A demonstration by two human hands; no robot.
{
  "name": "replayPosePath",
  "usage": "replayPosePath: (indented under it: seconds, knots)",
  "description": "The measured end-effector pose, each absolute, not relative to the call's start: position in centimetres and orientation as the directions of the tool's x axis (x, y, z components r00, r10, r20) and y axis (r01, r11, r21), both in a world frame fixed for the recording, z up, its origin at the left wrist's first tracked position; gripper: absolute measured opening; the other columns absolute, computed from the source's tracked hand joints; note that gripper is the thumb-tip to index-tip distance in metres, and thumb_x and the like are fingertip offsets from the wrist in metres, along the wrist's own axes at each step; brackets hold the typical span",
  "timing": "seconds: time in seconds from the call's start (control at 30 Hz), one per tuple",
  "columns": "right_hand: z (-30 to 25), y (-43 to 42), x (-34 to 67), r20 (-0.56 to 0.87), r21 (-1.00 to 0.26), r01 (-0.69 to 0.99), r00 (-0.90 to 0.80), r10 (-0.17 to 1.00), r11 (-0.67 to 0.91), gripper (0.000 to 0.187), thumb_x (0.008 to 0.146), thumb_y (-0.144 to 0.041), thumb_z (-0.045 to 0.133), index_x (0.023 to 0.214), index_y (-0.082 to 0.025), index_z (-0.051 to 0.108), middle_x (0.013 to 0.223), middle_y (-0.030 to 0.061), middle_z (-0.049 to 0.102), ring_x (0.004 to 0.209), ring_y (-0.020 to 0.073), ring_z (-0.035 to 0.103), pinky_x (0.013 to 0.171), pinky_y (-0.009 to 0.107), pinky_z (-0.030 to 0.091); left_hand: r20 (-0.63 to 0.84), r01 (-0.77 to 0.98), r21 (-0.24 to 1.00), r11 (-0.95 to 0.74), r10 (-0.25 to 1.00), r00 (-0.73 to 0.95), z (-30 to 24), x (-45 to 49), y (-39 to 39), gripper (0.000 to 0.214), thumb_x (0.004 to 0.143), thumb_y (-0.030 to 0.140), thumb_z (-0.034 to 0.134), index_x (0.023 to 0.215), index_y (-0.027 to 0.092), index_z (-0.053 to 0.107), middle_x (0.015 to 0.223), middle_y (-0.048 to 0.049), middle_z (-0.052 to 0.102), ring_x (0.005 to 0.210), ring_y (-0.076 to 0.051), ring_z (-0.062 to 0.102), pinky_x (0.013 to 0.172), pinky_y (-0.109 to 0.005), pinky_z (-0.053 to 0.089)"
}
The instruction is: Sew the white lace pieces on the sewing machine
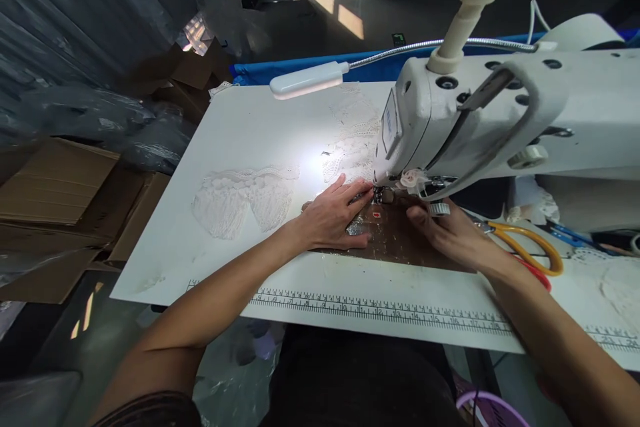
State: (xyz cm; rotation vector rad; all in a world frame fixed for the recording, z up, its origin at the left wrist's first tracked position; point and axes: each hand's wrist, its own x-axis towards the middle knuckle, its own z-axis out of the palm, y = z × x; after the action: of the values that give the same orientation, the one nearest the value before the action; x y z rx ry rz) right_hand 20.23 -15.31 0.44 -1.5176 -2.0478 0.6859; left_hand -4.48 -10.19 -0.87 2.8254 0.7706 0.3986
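My left hand (336,215) lies flat with its fingers spread on the brown sewing bed (400,243), fingertips close to the presser foot (379,195). Right of the needle, my right hand (447,230) has curled fingers, partly hidden behind the machine head; whatever they pinch I cannot make out. Above both hands stands the white sewing machine (425,120). A small pale ruffled piece (413,179) hangs at its head. To the left lies a white lace piece (225,203). More white lace (350,150) lies behind my left hand.
Yellow-handled scissors (533,243) lie beside my right wrist, near blue-handled snips (575,237). A lit lamp (310,80) reaches over the white table (170,247). A printed ruler (350,307) runs along its front edge. Open cardboard boxes (55,180) stand at left.
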Motion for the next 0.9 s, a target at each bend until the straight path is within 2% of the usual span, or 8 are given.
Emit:
replayPosePath:
  seconds: [0.13, 0.23, 0.33, 0.43, 0.5, 0.6, 0.73, 0.9]
  knots:
    - [-1.1, -19.5, 19.4, 0.213, -0.496, 0.823, -0.196, 0.957, 0.278, 0.054, 0.094, -0.047, 0.048, 0.14, -0.018, 0.047, 0.133, 0.0193, 0.049, 0.124, 0.0342, 0.05, 0.098, 0.051, 0.047, 0.166, 0.503, 0.242, -0.829, 0.547, 0.821, -1.0, -4.4, -10.5, 0.076, 0.089, 0.055, 0.052, 0.144, 0.007, 0.033, 0.147, -0.0216, 0.039, 0.138, -0.034, 0.038, 0.12, -0.057, 0.022]
    - [-2.7, -22.1, 18.8, 0.312, -0.321, 0.884, -0.24, 0.919, 0.34, 0.048, 0.096, -0.033, 0.043, 0.14, -0.013, 0.045, 0.135, 0.0226, 0.048, 0.127, 0.037, 0.047, 0.097, 0.056, 0.045, 0.151, 0.506, 0.26, -0.823, 0.552, 0.82, -1.0, -4.5, -10.4, 0.078, 0.089, 0.058, 0.051, 0.146, 0.009, 0.03, 0.149, -0.0207, 0.037, 0.138, -0.035, 0.037, 0.12, -0.059, 0.019]
    - [-3.6, -23.0, 18.5, 0.371, -0.242, 0.887, -0.291, 0.882, 0.394, 0.045, 0.096, -0.027, 0.042, 0.138, -0.011, 0.046, 0.131, 0.0223, 0.053, 0.129, 0.0368, 0.045, 0.095, 0.054, 0.045, 0.165, 0.464, 0.285, -0.839, 0.52, 0.838, -0.5, -4.7, -9.2, 0.075, 0.088, 0.059, 0.052, 0.142, 0.01, 0.039, 0.144, -0.0195, 0.044, 0.132, -0.034, 0.044, 0.116, -0.057, 0.027]
    - [-3.7, -23.0, 18.4, 0.404, -0.208, 0.89, -0.299, 0.865, 0.405, 0.044, 0.096, -0.026, 0.043, 0.136, -0.01, 0.048, 0.126, 0.0226, 0.056, 0.126, 0.0376, 0.048, 0.09, 0.053, 0.047, 0.176, 0.399, 0.306, -0.864, 0.464, 0.869, 0.2, -4.1, -6.5, 0.046, 0.09, 0.048, 0.052, 0.124, 0.017, 0.059, 0.13, -0.0125, 0.057, 0.116, -0.028, 0.055, 0.103, -0.047, 0.044]
    - [-3.8, -22.9, 18.5, 0.418, -0.189, 0.889, -0.31, 0.854, 0.416, 0.044, 0.095, -0.026, 0.043, 0.136, -0.011, 0.047, 0.125, 0.0229, 0.057, 0.125, 0.0386, 0.049, 0.087, 0.053, 0.048, 0.189, 0.462, 0.265, -0.847, 0.515, 0.836, 0.6, -2.9, -4.5, 0.026, 0.092, 0.032, 0.047, 0.102, 0.02, 0.067, 0.117, -0.0093, 0.063, 0.107, -0.025, 0.059, 0.097, -0.043, 0.047]
    - [-4.3, -22.9, 18.9, 0.451, -0.188, 0.876, -0.324, 0.831, 0.443, 0.047, 0.095, -0.025, 0.043, 0.141, -0.015, 0.042, 0.126, 0.0215, 0.056, 0.124, 0.0387, 0.05, 0.085, 0.054, 0.049, 0.156, 0.625, 0.14, -0.768, 0.641, 0.752, 0.9, -0.6, -1.9, 0.02, 0.084, 0.023, 0.051, 0.094, 0.016, 0.067, 0.109, -0.0131, 0.063, 0.103, -0.03, 0.057, 0.093, -0.048, 0.044]
    - [-5.1, -22.5, 19.9, 0.494, -0.205, 0.829, -0.371, 0.786, 0.52, 0.053, 0.093, -0.027, 0.048, 0.145, -0.022, 0.037, 0.124, 0.0189, 0.057, 0.119, 0.0395, 0.053, 0.083, 0.057, 0.05, 0.118, 0.668, 0.075, -0.74, 0.672, 0.731, 0.9, 1.3, -1.3, 0.033, 0.082, 0.025, 0.057, 0.112, 0.013, 0.062, 0.118, -0.018, 0.06, 0.112, -0.036, 0.052, 0.094, -0.052, 0.041]
    - [-3.2, -24.0, 20.0, 0.502, -0.48, 0.692, -0.287, 0.816, 0.539, 0.058, 0.092, -0.031, 0.053, 0.147, -0.034, 0.037, 0.121, 0.0143, 0.056, 0.109, 0.0365, 0.058, 0.084, 0.056, 0.051, 0.17, 0.672, 0.068, -0.738, 0.672, 0.721, 1.0, -1.3, -5.4, 0.04, 0.09, 0.023, 0.049, 0.129, 0.016, 0.053, 0.142, -0.0169, 0.046, 0.127, -0.033, 0.045, 0.1, -0.051, 0.037]
